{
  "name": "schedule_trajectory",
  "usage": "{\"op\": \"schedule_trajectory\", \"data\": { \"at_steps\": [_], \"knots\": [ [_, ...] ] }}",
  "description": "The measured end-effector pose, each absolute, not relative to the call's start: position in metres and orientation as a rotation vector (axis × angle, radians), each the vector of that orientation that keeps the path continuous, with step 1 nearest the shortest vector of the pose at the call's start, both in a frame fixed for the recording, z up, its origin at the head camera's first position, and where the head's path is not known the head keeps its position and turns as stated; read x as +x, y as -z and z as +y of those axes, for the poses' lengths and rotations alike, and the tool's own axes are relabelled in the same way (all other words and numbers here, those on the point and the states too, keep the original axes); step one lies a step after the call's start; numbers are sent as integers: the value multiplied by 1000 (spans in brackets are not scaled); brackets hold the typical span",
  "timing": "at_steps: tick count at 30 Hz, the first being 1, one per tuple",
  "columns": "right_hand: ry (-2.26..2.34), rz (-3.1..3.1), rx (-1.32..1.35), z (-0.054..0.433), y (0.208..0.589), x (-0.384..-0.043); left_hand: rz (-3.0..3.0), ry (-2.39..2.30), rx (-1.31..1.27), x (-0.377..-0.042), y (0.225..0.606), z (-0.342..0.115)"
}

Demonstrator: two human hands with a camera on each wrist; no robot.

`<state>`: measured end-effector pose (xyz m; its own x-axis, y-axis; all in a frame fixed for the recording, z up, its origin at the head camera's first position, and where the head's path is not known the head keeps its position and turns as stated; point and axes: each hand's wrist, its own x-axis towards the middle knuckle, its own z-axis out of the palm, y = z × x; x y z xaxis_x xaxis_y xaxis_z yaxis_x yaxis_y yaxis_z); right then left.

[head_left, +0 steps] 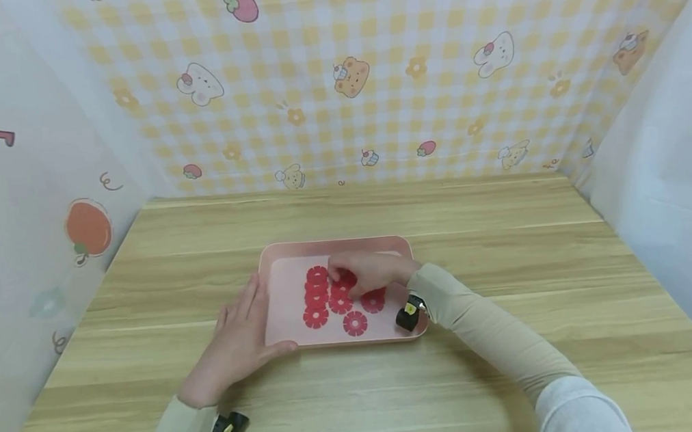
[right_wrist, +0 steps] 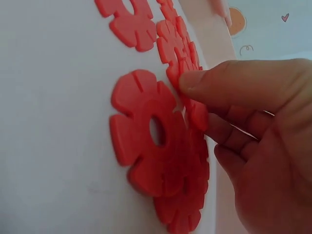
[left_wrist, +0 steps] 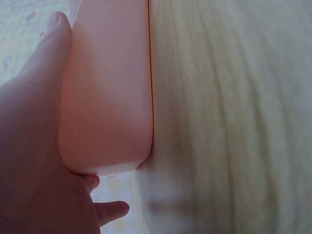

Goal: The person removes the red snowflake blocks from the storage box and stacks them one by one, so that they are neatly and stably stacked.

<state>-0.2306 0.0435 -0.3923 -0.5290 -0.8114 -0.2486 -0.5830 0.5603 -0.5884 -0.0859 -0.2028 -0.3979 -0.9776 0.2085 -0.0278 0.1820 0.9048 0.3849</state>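
Note:
A shallow pink tray [head_left: 283, 297] holds several red flower-shaped plastic discs [head_left: 310, 319], each notched around its rim with a hole in the centre. My right hand [head_left: 370, 269] reaches into the tray from the right. Its thumb and fingers pinch one red disc [right_wrist: 197, 111], tilted nearly edge-on in the right wrist view. Beside it, a larger-looking disc [right_wrist: 141, 105] overlaps another. My left hand [head_left: 233, 342] rests against the tray's left front corner, fingers extended along the left side and thumb on the front rim. The left wrist view shows the tray's outer wall [left_wrist: 109, 97] against that hand.
The tray stands on a wood-grain table [head_left: 361, 393]. A yellow checked cloth [head_left: 387, 116] with cartoon prints hangs behind the table. White printed sheets flank both sides. A small black camera [head_left: 408, 317] on the right wrist overhangs the tray's front right corner.

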Motion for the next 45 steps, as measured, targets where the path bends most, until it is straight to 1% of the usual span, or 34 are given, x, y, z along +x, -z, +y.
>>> {"op": "schedule_trajectory", "data": {
  "at_steps": [8,19,26,34,40,45],
  "knots": [
    [628,2312,-1098,44,390,-229,2986,-603,296,-87,401,-203],
    [471,2332,-1169,46,394,-230,2979,-610,291,-87,401,-202],
    [487,2333,-1185,48,397,-231,2972,-614,288,-87,402,-202],
    [587,2359,-1100,53,393,-231,2980,-600,303,-88,402,-202],
    [667,2388,-1034,59,381,-231,2983,-606,301,-88,402,-201],
    [736,2389,-920,66,371,-232,2983,-616,287,-89,402,-201]
  ]
}}
